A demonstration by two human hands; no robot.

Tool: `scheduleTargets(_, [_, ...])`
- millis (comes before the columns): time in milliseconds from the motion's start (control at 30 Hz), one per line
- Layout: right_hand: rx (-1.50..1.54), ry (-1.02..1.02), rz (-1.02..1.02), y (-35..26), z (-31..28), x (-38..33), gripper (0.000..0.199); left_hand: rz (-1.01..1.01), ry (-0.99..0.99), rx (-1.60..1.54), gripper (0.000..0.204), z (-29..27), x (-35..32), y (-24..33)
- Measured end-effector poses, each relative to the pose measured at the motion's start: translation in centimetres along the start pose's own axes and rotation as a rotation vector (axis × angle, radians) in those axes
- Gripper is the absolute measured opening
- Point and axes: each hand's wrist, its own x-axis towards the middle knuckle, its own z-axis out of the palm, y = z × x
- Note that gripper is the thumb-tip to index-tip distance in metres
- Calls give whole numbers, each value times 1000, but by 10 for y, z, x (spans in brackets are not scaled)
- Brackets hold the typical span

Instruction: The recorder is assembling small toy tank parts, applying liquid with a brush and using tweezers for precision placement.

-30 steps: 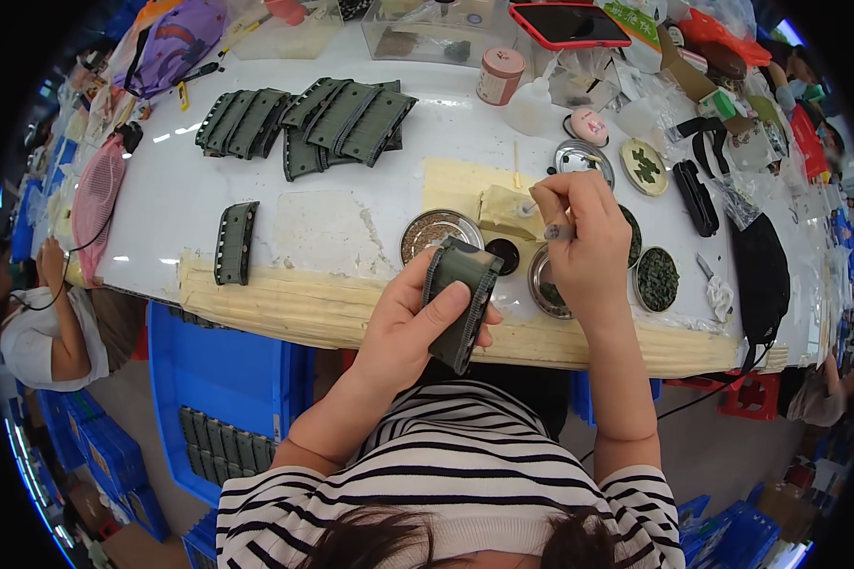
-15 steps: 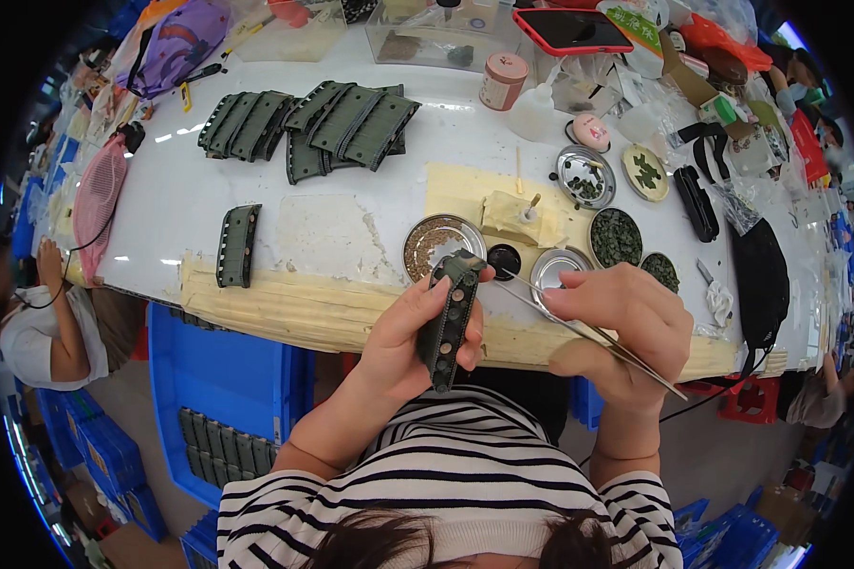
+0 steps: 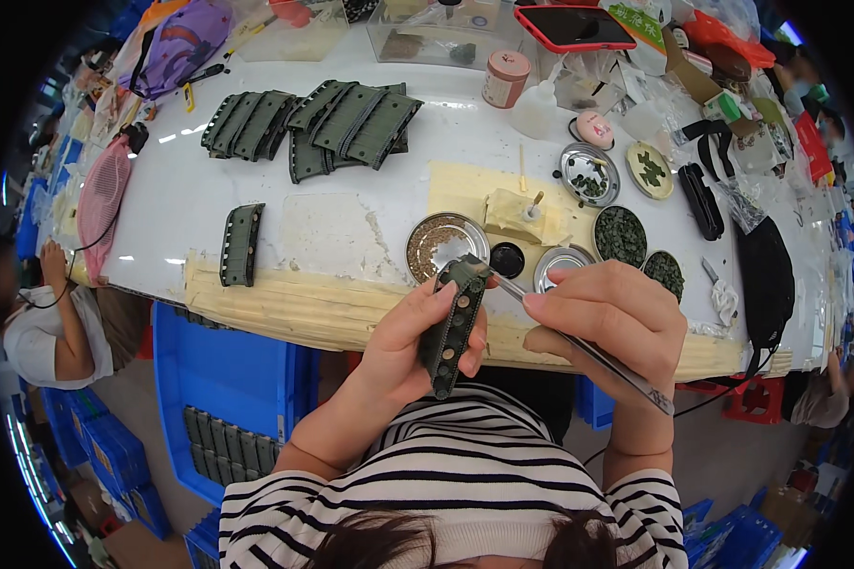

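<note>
My left hand (image 3: 395,334) is closed around a dark green curved strip-like piece (image 3: 453,330) with round studs along its side, tilted over the table's near edge. My right hand (image 3: 626,318) pinches a pair of metal tweezers (image 3: 593,353). Their tips reach the upper end of the green piece; whether they touch it or grip something small I cannot tell. Just beyond lie a metal dish (image 3: 425,226) of brown granules and a small black round pot (image 3: 507,259). Another metal dish (image 3: 552,258) stands near my right fingers.
Stacked green pieces (image 3: 356,123) lie at the far left, with a single one (image 3: 240,245) closer. Two tins of green bits (image 3: 620,237) stand at the right. Beyond are a pink tin (image 3: 505,78) and a phone (image 3: 576,28). A blue crate (image 3: 228,356) sits below the table's edge.
The tweezers have turned in my right hand, now showing a broad side, and their tips have come closer to the green piece's upper end. My left hand keeps its hold.
</note>
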Motion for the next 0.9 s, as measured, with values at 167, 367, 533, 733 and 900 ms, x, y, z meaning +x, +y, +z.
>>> scheduleTargets(167, [8,-18,9,0,0,1,30,0,20,2,39,-1,-1,-1])
scheduleTargets(367, [37,-30,17,2,-1,1,30,-10,54,40,38,0,-2,0])
scheduleTargets(533, [51,-54,-1,5,-1,0,28,-19,82,46,36,0,-3,-1])
scheduleTargets(733, [31,-43,-3,6,0,-2,25,-15,86,52,35,-1,-2,-1])
scheduleTargets(900, [14,-44,-33,7,2,-2,23,-28,141,123,41,3,-2,0])
